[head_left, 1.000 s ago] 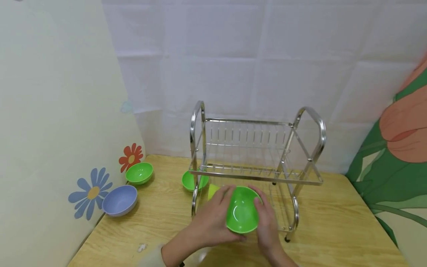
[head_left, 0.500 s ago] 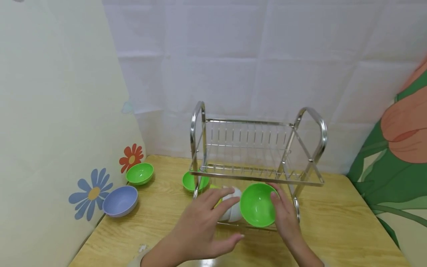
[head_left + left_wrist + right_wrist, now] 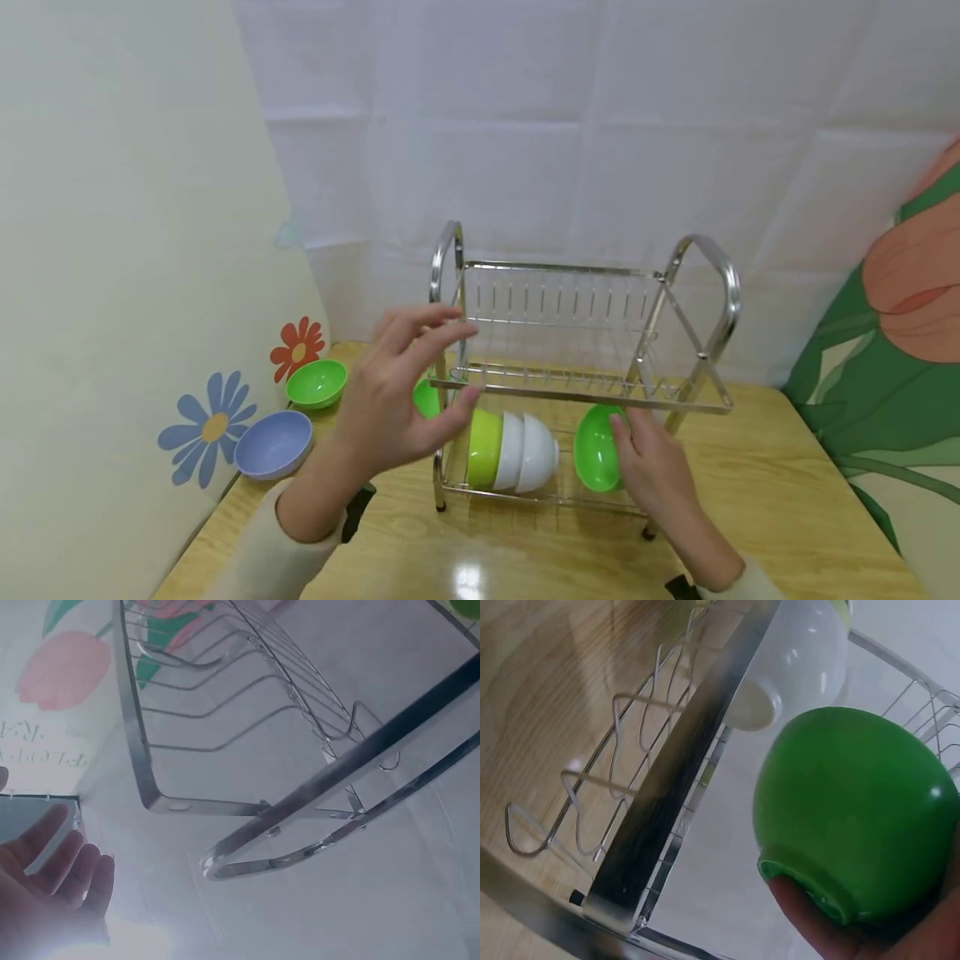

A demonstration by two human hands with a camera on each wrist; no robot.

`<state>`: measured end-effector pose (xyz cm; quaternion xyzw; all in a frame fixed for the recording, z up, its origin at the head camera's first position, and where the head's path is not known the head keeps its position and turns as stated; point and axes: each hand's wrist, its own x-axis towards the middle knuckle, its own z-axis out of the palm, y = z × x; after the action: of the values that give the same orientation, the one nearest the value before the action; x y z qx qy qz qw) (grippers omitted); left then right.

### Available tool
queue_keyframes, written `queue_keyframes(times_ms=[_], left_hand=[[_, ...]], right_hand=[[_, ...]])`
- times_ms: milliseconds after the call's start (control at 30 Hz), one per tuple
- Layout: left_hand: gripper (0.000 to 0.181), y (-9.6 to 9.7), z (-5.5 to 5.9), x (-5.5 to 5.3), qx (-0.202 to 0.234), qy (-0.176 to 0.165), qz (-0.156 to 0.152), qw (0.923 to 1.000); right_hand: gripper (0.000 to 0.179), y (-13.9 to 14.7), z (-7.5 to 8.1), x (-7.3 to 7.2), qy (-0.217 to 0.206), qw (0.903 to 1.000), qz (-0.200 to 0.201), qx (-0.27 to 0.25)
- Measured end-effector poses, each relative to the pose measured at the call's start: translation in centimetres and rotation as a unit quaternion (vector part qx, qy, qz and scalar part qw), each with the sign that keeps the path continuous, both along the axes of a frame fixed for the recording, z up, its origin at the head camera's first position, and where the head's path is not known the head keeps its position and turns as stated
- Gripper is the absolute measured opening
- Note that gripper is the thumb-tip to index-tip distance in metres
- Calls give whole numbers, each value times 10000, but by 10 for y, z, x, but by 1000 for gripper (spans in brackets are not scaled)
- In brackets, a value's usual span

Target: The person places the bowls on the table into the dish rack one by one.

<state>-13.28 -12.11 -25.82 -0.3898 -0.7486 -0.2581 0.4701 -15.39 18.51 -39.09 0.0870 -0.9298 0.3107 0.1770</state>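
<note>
My right hand [image 3: 660, 467] grips a green bowl [image 3: 597, 448] on its right side, its mouth turned to the left, under the upper tier of a metal dish rack [image 3: 577, 395]. In the right wrist view, a finger lies at the foot of the green bowl [image 3: 847, 814]. My left hand [image 3: 390, 392] is raised at the rack's left end, fingers spread apart and holding nothing; the left wrist view shows the hand [image 3: 56, 885] away from the rack bars. Left of the held bowl, a yellow-green bowl [image 3: 483, 448] and white bowls [image 3: 537, 454] stand on edge, nested, on the lower tier.
A green bowl [image 3: 317, 383] and a blue bowl [image 3: 273, 445] sit on the wooden table [image 3: 390, 533] by the left wall. Another green bowl [image 3: 426, 398] shows partly behind the rack's left leg. A white cloth [image 3: 525, 125] hangs behind.
My left hand has let go of the green bowl and moved up and left. My right hand has carried the bowl rightward and tilted it. The nested bowls have come into view.
</note>
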Motion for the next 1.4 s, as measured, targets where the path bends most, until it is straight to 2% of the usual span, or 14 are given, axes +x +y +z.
queue_keyframes(times_ms=[133,367,500,733,967,1133,1233,1400], left_hand=[[45,-4,10,-24,41,-242,163,9996],[40,-2,21,-62,-167,-474,537,9973],[40,-2,23,-78,-134,-581,612,9963],[40,-5,28,-94,-132,-791,714,9942],[42,-10,29,-114,-222,-1138,1060,9876],[44,-13,27,-127,-416,-1264,1366,9817],[46,-13,27,-131,-483,-1420,1472,9777],[52,-12,28,-131,-590,-1754,1622,9692]], right_hand=[[32,-5,-2,-8,-56,9987,7,516],[31,-17,-7,-19,-329,9969,89,715],[32,-23,-9,-23,-514,9949,127,853],[27,-28,-15,-28,-543,9939,146,948],[57,-34,-21,-34,-721,9917,159,1051],[64,-39,-22,-36,-869,9882,188,1245],[60,-44,-24,-39,-905,9867,186,1339],[53,-51,-26,-42,-843,9878,223,1292]])
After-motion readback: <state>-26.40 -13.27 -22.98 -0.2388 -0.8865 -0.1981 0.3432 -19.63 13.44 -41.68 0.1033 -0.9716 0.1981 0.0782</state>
